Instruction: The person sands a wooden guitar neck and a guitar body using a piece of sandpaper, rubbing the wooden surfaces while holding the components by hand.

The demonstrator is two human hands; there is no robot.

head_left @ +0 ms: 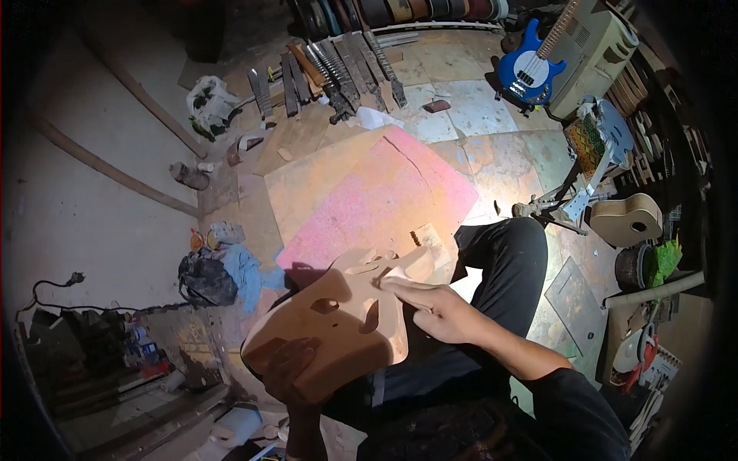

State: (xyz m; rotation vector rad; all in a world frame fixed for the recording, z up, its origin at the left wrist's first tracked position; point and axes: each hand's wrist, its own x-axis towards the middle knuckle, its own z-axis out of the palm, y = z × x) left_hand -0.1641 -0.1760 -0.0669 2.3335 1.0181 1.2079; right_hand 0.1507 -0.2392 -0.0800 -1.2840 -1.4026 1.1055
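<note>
A bare wooden electric guitar body [355,311] rests tilted across my lap, with routed openings and cut-away horns. My left hand [290,367], in shadow, grips its lower left edge with the fingers over the top face. At the horn on the far right side, my right hand [430,307] is closed, its fingertips pressed against the wood. A pale patch shows at those fingertips; whether it is a held piece or lit wood I cannot tell. Under the body's far end lies a small light wooden block [433,244].
A pink-stained board [384,180] covers the floor ahead. Beyond it lie several guitar necks [338,73]. A blue bass guitar [532,67] leans at far right, above an acoustic guitar body [626,219]. Blue cloth [244,273] and a black bag [206,278] lie left.
</note>
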